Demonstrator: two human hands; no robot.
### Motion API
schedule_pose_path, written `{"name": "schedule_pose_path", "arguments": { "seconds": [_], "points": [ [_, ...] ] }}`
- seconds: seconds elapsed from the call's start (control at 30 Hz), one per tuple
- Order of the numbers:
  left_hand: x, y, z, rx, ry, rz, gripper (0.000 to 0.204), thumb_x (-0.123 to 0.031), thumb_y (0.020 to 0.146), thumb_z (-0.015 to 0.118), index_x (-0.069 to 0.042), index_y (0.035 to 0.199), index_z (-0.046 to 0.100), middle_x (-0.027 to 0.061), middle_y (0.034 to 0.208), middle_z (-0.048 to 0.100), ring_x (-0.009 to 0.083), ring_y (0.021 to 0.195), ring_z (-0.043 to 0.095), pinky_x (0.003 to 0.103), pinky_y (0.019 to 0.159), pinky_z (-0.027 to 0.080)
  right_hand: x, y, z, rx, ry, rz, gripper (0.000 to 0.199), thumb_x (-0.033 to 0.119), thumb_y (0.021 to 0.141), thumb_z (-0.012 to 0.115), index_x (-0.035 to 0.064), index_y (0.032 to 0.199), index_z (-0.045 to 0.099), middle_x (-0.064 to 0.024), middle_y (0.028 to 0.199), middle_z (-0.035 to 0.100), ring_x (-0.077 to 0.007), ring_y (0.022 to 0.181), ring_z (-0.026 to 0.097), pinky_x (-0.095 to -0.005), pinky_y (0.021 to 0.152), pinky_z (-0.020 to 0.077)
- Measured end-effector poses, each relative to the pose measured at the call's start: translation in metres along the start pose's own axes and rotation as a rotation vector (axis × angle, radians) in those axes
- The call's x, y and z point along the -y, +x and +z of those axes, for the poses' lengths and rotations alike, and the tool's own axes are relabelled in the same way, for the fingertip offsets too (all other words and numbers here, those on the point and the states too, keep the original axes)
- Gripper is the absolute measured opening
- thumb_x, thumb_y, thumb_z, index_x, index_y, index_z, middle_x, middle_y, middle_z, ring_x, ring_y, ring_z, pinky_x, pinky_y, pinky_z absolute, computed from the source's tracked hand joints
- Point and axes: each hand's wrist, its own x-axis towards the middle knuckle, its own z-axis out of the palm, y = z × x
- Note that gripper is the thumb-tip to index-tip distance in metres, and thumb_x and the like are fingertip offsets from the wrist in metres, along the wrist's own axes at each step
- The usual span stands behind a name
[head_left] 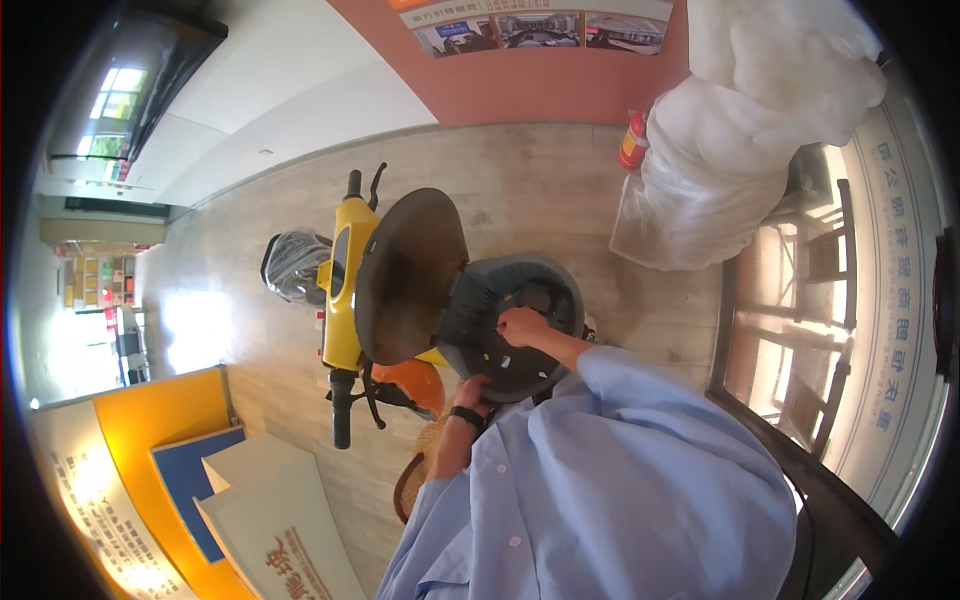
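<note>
A yellow scooter (347, 285) stands before me with its dark seat (412, 270) tipped up. Under the seat, the dark grey storage bin (545, 268) is open. My right hand (522, 327) reaches down into the bin with its fingers curled; anything inside them is hidden. At the bin's near left rim is my left hand (472, 388), its fingers bent over the edge, a black band on the wrist. A small white piece (507, 362) and other small bits lie on the bin's floor.
An orange rounded object (410, 385) and a woven basket (425, 460) are beside the scooter on the left. At the right stand a large wrapped white bundle (720, 160), a red fire extinguisher (633, 142) and a dark-framed glass table (790, 330). A white box-like stand (270, 500) is lower left.
</note>
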Motion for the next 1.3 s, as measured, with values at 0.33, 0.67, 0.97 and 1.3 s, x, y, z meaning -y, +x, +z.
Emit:
{"name": "schedule_pose_path", "arguments": {
  "seconds": [0.33, 0.67, 0.97, 1.3],
  "points": [
    [-0.012, -0.015, 0.016, 0.091, 0.016, 0.031, 0.031, 0.003, 0.072, 0.046, 0.003, 0.103, 0.051, 0.0164, 0.097, 0.058, 0.0339, 0.091, 0.057, 0.047, 0.085, 0.047, -0.032, 0.057, 0.056, -0.108, -0.068, 0.053, 0.022, 0.02, 0.079, 0.049, 0.0049, 0.089, 0.062, -0.0182, 0.09, 0.063, -0.0355, 0.086, 0.06, -0.044, 0.074, 0.0474],
    [-0.008, -0.013, 0.011, 0.137, -0.022, 0.015, 0.034, 0.007, 0.07, 0.047, 0.003, 0.104, 0.051, 0.0168, 0.1, 0.057, 0.0338, 0.092, 0.057, 0.046, 0.085, 0.048, -0.021, 0.05, 0.051, -0.098, 0.014, 0.138, 0.021, 0.016, 0.077, 0.05, 0.0097, 0.093, 0.062, -0.0162, 0.094, 0.062, -0.0349, 0.091, 0.058, -0.0432, 0.078, 0.046],
    [-0.012, -0.015, 0.014, 0.121, 0.049, 0.02, 0.033, 0.006, 0.071, 0.047, 0.004, 0.103, 0.051, 0.0155, 0.097, 0.058, 0.0325, 0.089, 0.058, 0.046, 0.083, 0.049, -0.03, 0.055, 0.058, -0.107, 0.114, 0.176, 0.021, 0.015, 0.077, 0.049, 0.0096, 0.092, 0.063, -0.0168, 0.095, 0.062, -0.0346, 0.09, 0.059, -0.0414, 0.079, 0.0461],
    [-0.013, -0.018, 0.016, 0.097, 0.025, 0.026, 0.031, 0.007, 0.069, 0.048, 0.004, 0.099, 0.053, 0.0155, 0.09, 0.058, 0.0312, 0.083, 0.059, 0.044, 0.076, 0.051, -0.031, 0.053, 0.056, -0.064, 0.152, 0.132, 0.024, 0.019, 0.081, 0.047, 0.0091, 0.098, 0.061, -0.0177, 0.099, 0.061, -0.036, 0.094, 0.057, -0.0418, 0.082, 0.0448]
  ]
}}
